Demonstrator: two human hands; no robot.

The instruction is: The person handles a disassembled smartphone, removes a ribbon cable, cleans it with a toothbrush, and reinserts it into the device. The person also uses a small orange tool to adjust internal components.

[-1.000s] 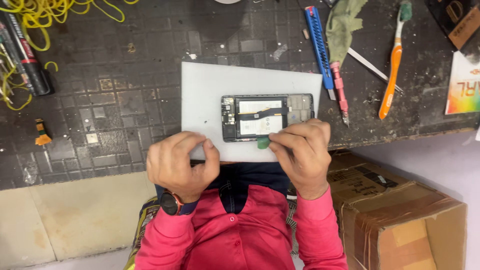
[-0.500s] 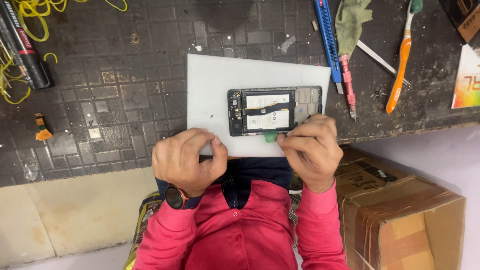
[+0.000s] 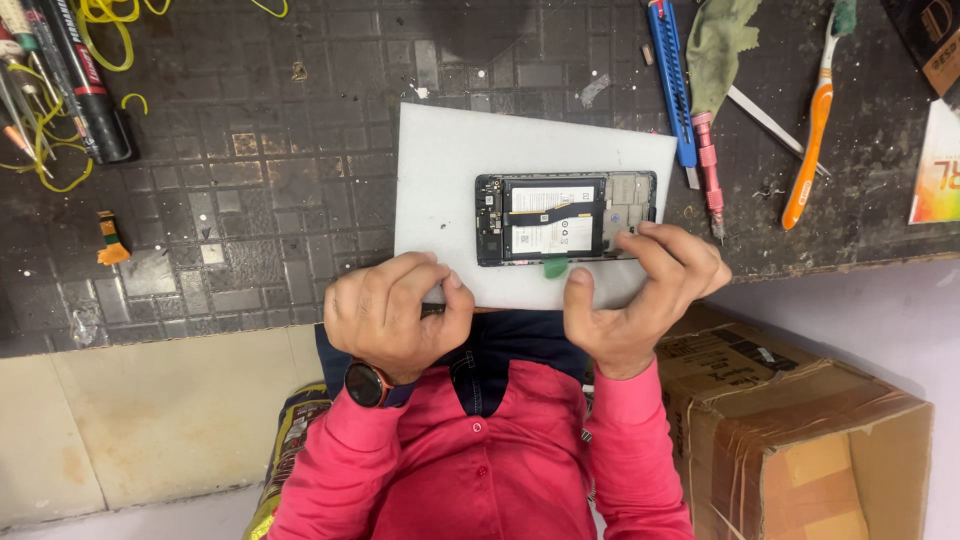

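Head view: dark tiled workbench [image 3: 250,190], white mat [image 3: 440,190], cardboard box [image 3: 800,440] beside.

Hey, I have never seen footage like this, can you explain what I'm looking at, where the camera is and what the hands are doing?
The camera sits on a person's head and looks down at their own two bare hands, so the view appears upside down. On the dark workbench lies a white pad with an opened phone on it, its insides showing. The right hand touches the phone's near edge, next to a small green pick. The left hand is curled at the pad's edge; what it pinches is unclear. A blue tool, pink screwdriver and orange toothbrush lie beyond.
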